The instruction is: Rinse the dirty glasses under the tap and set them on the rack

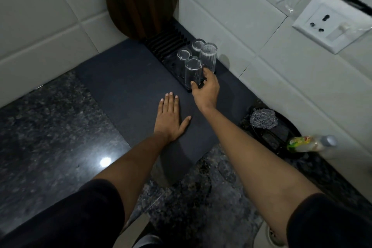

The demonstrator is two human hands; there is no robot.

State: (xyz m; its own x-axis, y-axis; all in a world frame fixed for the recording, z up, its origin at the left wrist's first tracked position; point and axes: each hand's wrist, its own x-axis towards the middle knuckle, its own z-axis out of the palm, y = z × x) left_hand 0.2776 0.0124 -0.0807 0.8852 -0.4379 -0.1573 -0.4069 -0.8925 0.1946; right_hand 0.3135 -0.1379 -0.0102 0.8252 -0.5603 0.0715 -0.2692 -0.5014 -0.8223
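Several clear glasses stand upside down on a black rack [171,43] in the corner by the tiled wall. The nearest glass [192,71] is at the rack's front, and my right hand [207,90] has its thumb and fingers around the lower part of it. A ribbed glass [208,56] stands just behind my fingers, with two smaller glasses [183,55] further back. My left hand [170,118] lies flat, palm down, fingers spread, on the dark mat [124,90] in front of the rack. No tap is in view.
A round wooden board [142,0] leans against the wall behind the rack. At right, a black dish holds a steel scourer [262,120], with a dish-soap bottle [310,143] lying beside it. A wall socket [330,24] is upper right. Speckled granite counter [40,123] extends left.
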